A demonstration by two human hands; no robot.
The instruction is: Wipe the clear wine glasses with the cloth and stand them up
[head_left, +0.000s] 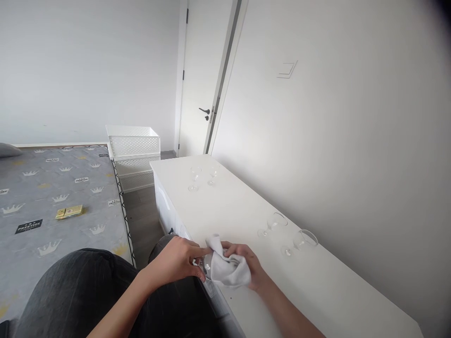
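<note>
My left hand (181,257) is closed on a clear wine glass (207,265) at the front edge of the white cabinet (299,291). A white cloth (230,272) covers one end of that glass, hiding much of its shape. My right hand (244,260) grips the cloth from the other side, its fingers partly buried in the folds. To the right, near the wall, are two more wine glasses, a nearer one (303,239) and one just beyond it (276,221).
Two further glasses, one on the left (193,187) and one on the right (212,181), stand at the cabinet's far end. Stacked white perforated baskets (136,145) stand beside a grey mattress (73,169) bearing a yellow packet (69,212). Behind is a white door (204,61).
</note>
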